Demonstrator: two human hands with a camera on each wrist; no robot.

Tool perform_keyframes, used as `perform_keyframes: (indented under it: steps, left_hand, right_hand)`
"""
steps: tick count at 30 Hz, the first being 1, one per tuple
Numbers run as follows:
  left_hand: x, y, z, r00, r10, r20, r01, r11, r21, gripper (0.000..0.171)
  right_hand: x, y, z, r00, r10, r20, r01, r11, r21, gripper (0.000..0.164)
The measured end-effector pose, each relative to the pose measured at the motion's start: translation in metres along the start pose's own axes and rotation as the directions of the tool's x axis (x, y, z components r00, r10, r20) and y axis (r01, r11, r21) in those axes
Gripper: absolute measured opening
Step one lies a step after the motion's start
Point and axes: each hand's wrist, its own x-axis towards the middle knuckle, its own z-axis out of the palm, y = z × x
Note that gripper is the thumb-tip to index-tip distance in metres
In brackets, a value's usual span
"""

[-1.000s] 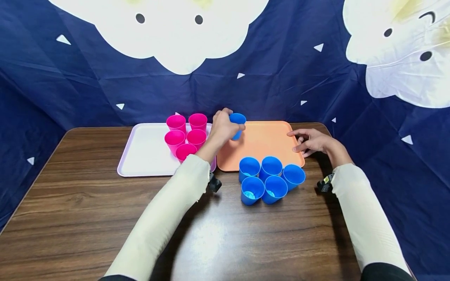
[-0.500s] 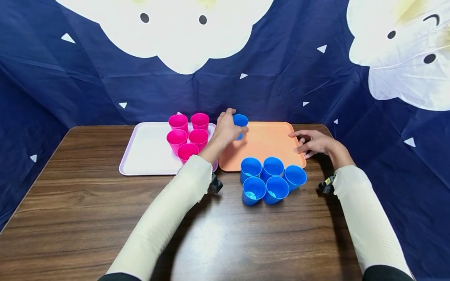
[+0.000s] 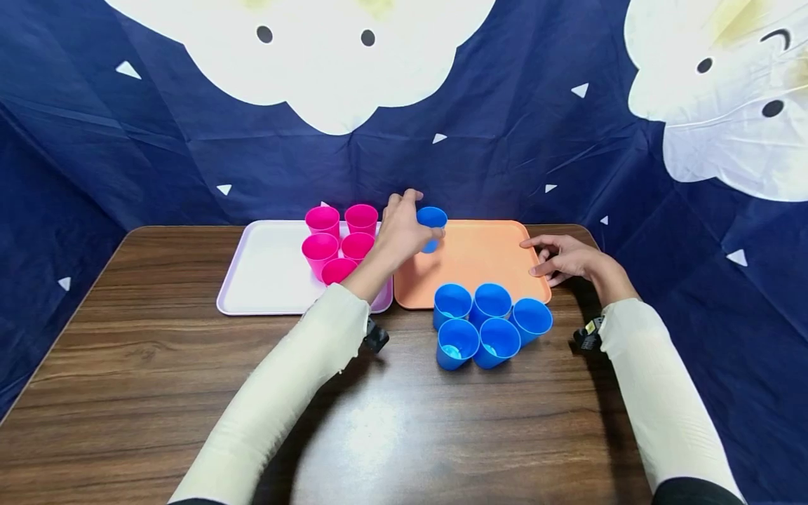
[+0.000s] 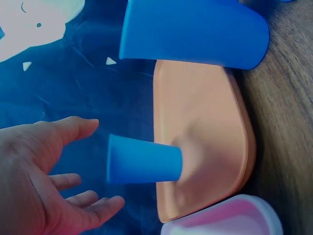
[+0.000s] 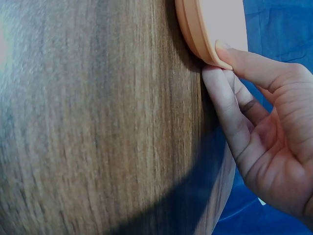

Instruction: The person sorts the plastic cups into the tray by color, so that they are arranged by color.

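On the left end of the orange tray stands a blue cup, upright. My left hand is beside it; in the left wrist view the thumb and fingers spread around the cup's rim end, with a gap between them and the cup. At the tray's right edge, my right hand pinches the rim between thumb and fingers, as the right wrist view shows on the tray corner. Several more blue cups stand grouped at the tray's front edge, partly overlapping it in the head view.
A white tray with a purple rim adjoins the orange one on the left. Several pink cups stand on its right part, some hidden by my left forearm. Dark blue cloth hangs behind the wooden table.
My left hand has drawn slightly left off the blue cup, its wrist shifting left. The cup stays on the tray. My right hand keeps its hold on the orange tray's edge.
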Motion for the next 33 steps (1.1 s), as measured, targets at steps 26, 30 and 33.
perform_keyframes:
  steps: [26, 30, 33]
  left_hand:
    - [-0.09, 0.025, -0.043, 0.961, 0.245, 0.125, -0.233, 0.966, -0.109, 0.076]
    - [-0.096, 0.018, -0.042, 0.948, 0.263, 0.179, -0.232, 0.956, -0.178, 0.072]
    - [-0.098, 0.011, -0.039, 0.939, 0.266, 0.217, -0.222, 0.953, -0.204, 0.071]
  right_hand:
    - [0.0, -0.002, -0.001, 1.0, 0.009, 0.007, -0.009, 1.0, -0.012, 0.08]
    - [0.001, 0.0, -0.001, 1.0, 0.004, 0.007, -0.004, 1.0, -0.004, 0.079]
    - [0.0, -0.001, -0.001, 1.0, -0.003, 0.01, 0.003, 1.0, 0.003, 0.079]
